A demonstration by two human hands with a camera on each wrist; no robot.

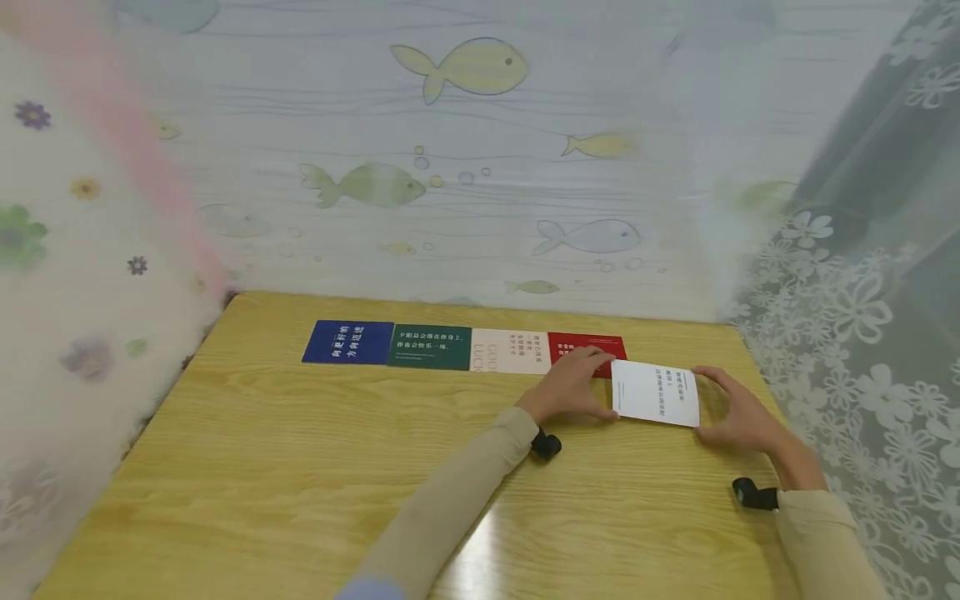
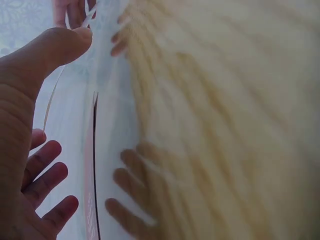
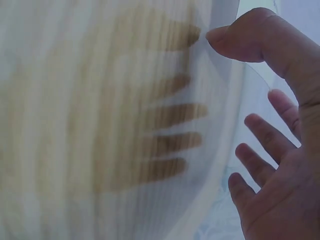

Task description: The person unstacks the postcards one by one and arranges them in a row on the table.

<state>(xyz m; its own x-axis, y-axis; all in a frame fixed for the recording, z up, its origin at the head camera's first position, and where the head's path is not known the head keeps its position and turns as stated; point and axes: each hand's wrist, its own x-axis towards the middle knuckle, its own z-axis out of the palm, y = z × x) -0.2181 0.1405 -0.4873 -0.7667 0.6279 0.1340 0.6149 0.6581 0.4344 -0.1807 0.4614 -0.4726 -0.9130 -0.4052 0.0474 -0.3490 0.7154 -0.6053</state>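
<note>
A white card [image 1: 655,392] with dark printed characters is held between both hands, at the right end of a row of cards. My left hand [image 1: 572,387] holds its left edge, thumb at the near corner and index finger at the far one. Along the opposite edge, my right hand [image 1: 742,417] grips the corners in the same way. Both wrist views show the other fingers spread apart. A red card [image 1: 600,342] lies just behind the left hand, partly covered by its fingers. The white card looks slightly raised; its height is hard to judge.
Left of the red card, a pink card [image 1: 506,354], a green card [image 1: 429,347] and a blue card [image 1: 347,342] lie side by side on the wooden table [image 1: 300,483]. Behind stands a fish-patterned curtain [image 1: 480,167]; lace fabric [image 1: 862,358] hangs at the right.
</note>
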